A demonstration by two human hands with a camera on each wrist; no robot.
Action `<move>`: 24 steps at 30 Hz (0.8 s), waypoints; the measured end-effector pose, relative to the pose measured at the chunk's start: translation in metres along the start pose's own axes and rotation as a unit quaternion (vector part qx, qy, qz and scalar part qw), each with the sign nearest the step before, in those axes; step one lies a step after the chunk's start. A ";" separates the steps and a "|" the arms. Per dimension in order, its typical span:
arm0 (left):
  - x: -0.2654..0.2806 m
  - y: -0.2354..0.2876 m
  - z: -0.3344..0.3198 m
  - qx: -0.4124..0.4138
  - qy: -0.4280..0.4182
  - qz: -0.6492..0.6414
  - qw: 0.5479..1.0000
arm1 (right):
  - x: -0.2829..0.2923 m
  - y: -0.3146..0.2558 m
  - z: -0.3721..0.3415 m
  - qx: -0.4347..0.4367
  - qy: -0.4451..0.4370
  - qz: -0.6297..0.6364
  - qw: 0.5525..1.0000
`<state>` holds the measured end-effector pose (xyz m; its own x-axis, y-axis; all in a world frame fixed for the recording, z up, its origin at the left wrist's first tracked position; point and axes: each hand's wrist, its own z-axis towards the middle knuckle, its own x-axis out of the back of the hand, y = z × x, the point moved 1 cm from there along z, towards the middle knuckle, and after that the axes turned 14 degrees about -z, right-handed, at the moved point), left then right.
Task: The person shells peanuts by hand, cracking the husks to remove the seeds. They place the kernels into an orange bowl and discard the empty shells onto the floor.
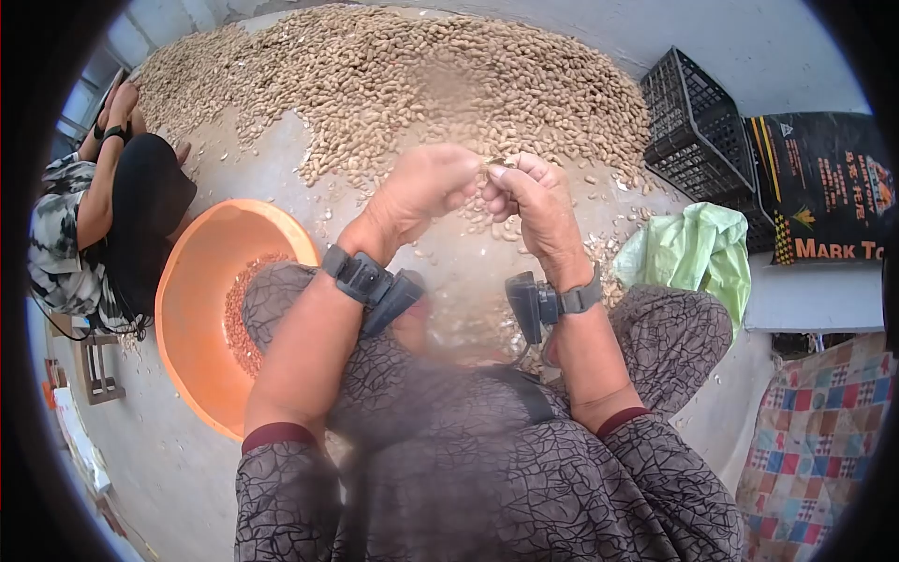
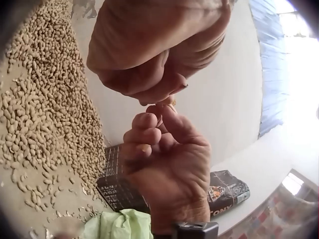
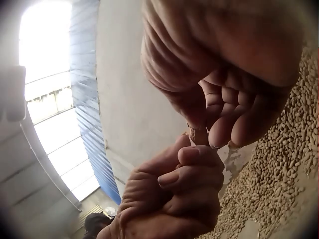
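Observation:
In the head view both hands meet above the floor in front of a large heap of unshelled peanuts (image 1: pixel 468 84). My left hand (image 1: pixel 421 192) pinches one side of a small peanut pod (image 3: pixel 192 134), fingers curled. My right hand (image 1: pixel 536 201) pinches the other side between thumb and fingertips. Mostly covered by the fingertips, the pod shows as a tan bit in both wrist views. An orange basin (image 1: pixel 192 309) with reddish shelled kernels (image 1: pixel 242 318) stands beside my left knee.
Another person (image 1: pixel 103 206) sits at the far left. On the right are a black crate (image 1: pixel 688 122), a light green sack (image 1: pixel 688 248), a black printed bag (image 1: pixel 824 187) and a patchwork cloth (image 1: pixel 815 431). Loose pods and shell bits lie on the floor.

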<state>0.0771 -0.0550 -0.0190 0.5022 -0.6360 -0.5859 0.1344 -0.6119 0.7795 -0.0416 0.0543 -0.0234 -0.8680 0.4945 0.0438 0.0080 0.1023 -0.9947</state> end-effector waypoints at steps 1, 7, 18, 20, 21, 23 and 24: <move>0.000 0.000 0.001 -0.016 0.003 0.062 0.998 | 0.001 0.001 0.000 0.000 0.001 0.000 1.000; -0.012 0.007 -0.008 -0.028 -0.028 0.123 0.992 | 0.008 0.005 0.002 -0.021 -0.010 0.025 0.999; -0.006 0.001 -0.004 -0.010 -0.005 0.067 0.998 | 0.011 0.003 0.003 -0.027 -0.053 0.114 0.992; -0.002 -0.003 -0.002 -0.003 -0.004 0.085 0.996 | 0.012 0.003 0.003 -0.026 -0.053 0.113 0.992; -0.006 0.000 -0.005 -0.002 -0.001 0.100 0.995 | 0.012 0.003 0.003 -0.026 -0.053 0.113 0.992; -0.012 0.002 -0.007 0.001 0.001 0.114 0.993 | 0.013 0.004 0.003 -0.030 -0.040 0.092 0.994; -0.014 0.003 -0.007 -0.009 -0.006 0.148 0.989 | 0.013 0.004 0.003 -0.034 -0.028 0.071 0.996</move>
<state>0.0764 -0.0448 -0.0071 0.5119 -0.7918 -0.3333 -0.0022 -0.3892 0.9212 -0.0544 0.0588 -0.0267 -0.8824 0.4586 -0.1048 0.1650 0.0931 -0.9819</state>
